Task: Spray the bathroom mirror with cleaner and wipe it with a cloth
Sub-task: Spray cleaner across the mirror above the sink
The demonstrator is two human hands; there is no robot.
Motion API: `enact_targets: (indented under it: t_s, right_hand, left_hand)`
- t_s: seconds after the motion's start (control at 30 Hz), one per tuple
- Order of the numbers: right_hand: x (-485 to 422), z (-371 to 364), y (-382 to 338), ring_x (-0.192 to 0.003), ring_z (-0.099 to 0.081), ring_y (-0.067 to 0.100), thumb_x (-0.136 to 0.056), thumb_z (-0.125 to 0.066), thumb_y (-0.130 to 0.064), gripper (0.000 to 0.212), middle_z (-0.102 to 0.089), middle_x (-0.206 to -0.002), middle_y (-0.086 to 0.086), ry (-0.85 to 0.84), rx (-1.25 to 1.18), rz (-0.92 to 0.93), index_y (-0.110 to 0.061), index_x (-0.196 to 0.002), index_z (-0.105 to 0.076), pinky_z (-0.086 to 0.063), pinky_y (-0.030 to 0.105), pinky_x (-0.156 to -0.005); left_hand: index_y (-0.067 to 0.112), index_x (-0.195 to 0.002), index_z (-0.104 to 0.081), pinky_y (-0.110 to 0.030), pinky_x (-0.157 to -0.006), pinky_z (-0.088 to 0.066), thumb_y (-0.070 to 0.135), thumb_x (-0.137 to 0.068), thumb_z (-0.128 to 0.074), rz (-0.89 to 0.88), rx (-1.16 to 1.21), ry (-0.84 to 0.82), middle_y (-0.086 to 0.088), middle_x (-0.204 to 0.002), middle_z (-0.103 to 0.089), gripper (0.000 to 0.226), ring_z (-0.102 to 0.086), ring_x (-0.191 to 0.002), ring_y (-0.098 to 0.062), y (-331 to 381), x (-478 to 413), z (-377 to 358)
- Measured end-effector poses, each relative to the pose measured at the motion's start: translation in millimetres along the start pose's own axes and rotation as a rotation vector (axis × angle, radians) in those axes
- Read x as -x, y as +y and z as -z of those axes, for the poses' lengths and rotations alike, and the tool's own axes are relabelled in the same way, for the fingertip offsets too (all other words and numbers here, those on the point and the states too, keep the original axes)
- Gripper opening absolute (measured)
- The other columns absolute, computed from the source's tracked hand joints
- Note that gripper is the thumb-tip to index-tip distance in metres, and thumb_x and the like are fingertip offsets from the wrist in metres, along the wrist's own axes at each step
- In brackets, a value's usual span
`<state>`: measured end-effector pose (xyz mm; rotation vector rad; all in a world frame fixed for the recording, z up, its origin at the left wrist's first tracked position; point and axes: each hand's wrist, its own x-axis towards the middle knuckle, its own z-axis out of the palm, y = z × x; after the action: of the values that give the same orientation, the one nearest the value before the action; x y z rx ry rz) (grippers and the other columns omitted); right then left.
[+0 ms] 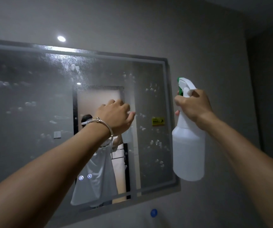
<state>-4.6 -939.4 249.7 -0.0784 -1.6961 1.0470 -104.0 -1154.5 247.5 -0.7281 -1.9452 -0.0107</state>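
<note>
The wall mirror (25,99) is covered with mist and several white foam blobs, thickest near its top middle. My left hand (116,116) is raised against the glass at the centre, fingers curled. A sliver of white cloth (130,112) shows at the fingertips, and the rest of it is hidden behind the hand. My right hand (194,106) grips the neck of a white spray bottle (188,153) with a green nozzle. The bottle hangs upright just off the mirror's right edge, nozzle pointing left at the glass.
A yellow sticker (158,121) sits on the mirror's right part, and two lit touch icons (85,176) glow low in the middle. A blue round object (154,212) is below the mirror. Grey wall (214,46) surrounds the frame.
</note>
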Motion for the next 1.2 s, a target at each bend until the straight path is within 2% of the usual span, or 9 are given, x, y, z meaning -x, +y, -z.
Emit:
enact_targets:
  t_s: [0.1, 0.23, 0.43, 0.6, 0.73, 0.8, 0.87, 1.07, 1.2]
  right_hand:
    - [4.0, -0.6, 1.0, -0.044, -0.064, 0.014, -0.064, -0.060, -0.025, 0.011, -0.061, -0.056, -0.002, 0.009, 0.059, 0.022, -0.015, -0.067, -0.060, -0.057, 0.040, -0.055]
    - [12.7, -2.9, 11.2, -0.046, -0.065, 0.016, -0.064, -0.060, -0.025, 0.015, -0.062, -0.065, -0.002, -0.031, 0.037, -0.042, -0.015, -0.076, -0.063, -0.057, 0.041, -0.056]
    - [29.7, -19.3, 23.6, -0.047, -0.066, 0.018, -0.070, -0.061, -0.019, 0.009, -0.064, -0.066, 0.004, -0.158, 0.005, -0.128, -0.017, -0.078, -0.060, -0.051, 0.028, -0.047]
    - [43.2, -34.0, 24.2, -0.040, -0.061, 0.010, -0.076, -0.062, -0.021, 0.012, -0.062, -0.067, 0.002, -0.183, 0.028, -0.151, -0.024, -0.076, -0.051, -0.043, 0.020, -0.040]
    - [55.2, -52.5, 16.7, -0.038, -0.059, 0.008, -0.078, -0.061, -0.018, 0.015, -0.058, -0.064, 0.000, -0.169, 0.015, -0.127, -0.023, -0.068, -0.050, -0.045, 0.023, -0.044]
    - [60.4, -62.4, 9.9, -0.039, -0.059, 0.009, -0.078, -0.060, -0.015, 0.005, -0.059, -0.064, 0.001, -0.215, -0.035, -0.139, -0.018, -0.074, -0.058, -0.049, 0.028, -0.050]
    - [65.2, -72.3, 2.6, -0.042, -0.061, 0.013, -0.077, -0.059, -0.014, 0.010, -0.060, -0.066, 0.005, -0.260, -0.061, -0.154, -0.008, -0.085, -0.061, -0.051, 0.032, -0.054]
    - [86.1, -111.2, -25.6, -0.047, -0.062, 0.021, -0.074, -0.060, -0.011, 0.011, -0.059, -0.069, 0.008, -0.361, -0.098, -0.183, -0.008, -0.085, -0.061, -0.048, 0.027, -0.048]
    - [102.4, -142.4, -44.3, -0.038, -0.057, 0.010, -0.076, -0.060, -0.009, 0.007, -0.057, -0.058, 0.003, -0.367, -0.129, -0.122, -0.011, -0.069, -0.061, -0.046, 0.024, -0.044]
  left_hand:
    - [0.019, -0.107, -0.059, -0.030, -0.070, -0.033, 0.050, -0.093, -0.026, -0.005, 0.009, 0.004, -0.005, -0.113, -0.057, 0.047, -0.051, -0.101, -0.021, -3.2, 2.4, -1.7]
    - [0.020, -0.107, -0.059, -0.029, -0.069, -0.032, 0.051, -0.093, -0.027, 0.010, 0.011, -0.007, -0.004, -0.114, -0.058, 0.047, -0.051, -0.101, -0.021, -11.0, 10.2, -5.4]
    - [0.020, -0.110, -0.057, -0.029, -0.068, -0.034, 0.051, -0.092, -0.025, 0.022, -0.005, -0.057, -0.004, -0.113, -0.058, 0.048, -0.051, -0.100, -0.020, -17.5, 26.8, -9.5]
    - [0.018, -0.108, -0.058, -0.033, -0.072, -0.041, 0.049, -0.094, -0.026, 0.053, -0.005, -0.091, -0.005, -0.111, -0.058, 0.047, -0.051, -0.098, -0.021, -32.8, 43.6, -6.0]
    - [0.019, -0.109, -0.057, -0.036, -0.076, -0.044, 0.048, -0.094, -0.027, 0.084, -0.007, -0.118, -0.005, -0.113, -0.056, 0.044, -0.051, -0.101, -0.023, -48.9, 58.1, -2.2]
    - [0.019, -0.109, -0.057, -0.036, -0.078, -0.045, 0.047, -0.094, -0.027, 0.100, -0.005, -0.129, -0.006, -0.114, -0.056, 0.044, -0.050, -0.103, -0.023, -56.6, 65.3, 0.2]
    - [0.019, -0.107, -0.057, -0.036, -0.079, -0.044, 0.047, -0.094, -0.028, 0.106, -0.018, -0.131, -0.006, -0.115, -0.055, 0.043, -0.050, -0.104, -0.024, -64.5, 72.6, 3.0]
    - [0.019, -0.112, -0.056, -0.037, -0.082, -0.042, 0.048, -0.094, -0.027, 0.139, -0.062, -0.163, -0.006, -0.120, -0.054, 0.045, -0.047, -0.110, -0.025, -98.8, 94.9, 15.5]
    - [0.019, -0.114, -0.056, -0.036, -0.081, -0.043, 0.047, -0.095, -0.028, 0.159, -0.091, -0.173, -0.006, -0.121, -0.053, 0.044, -0.048, -0.109, -0.024, -130.0, 112.0, 27.6]
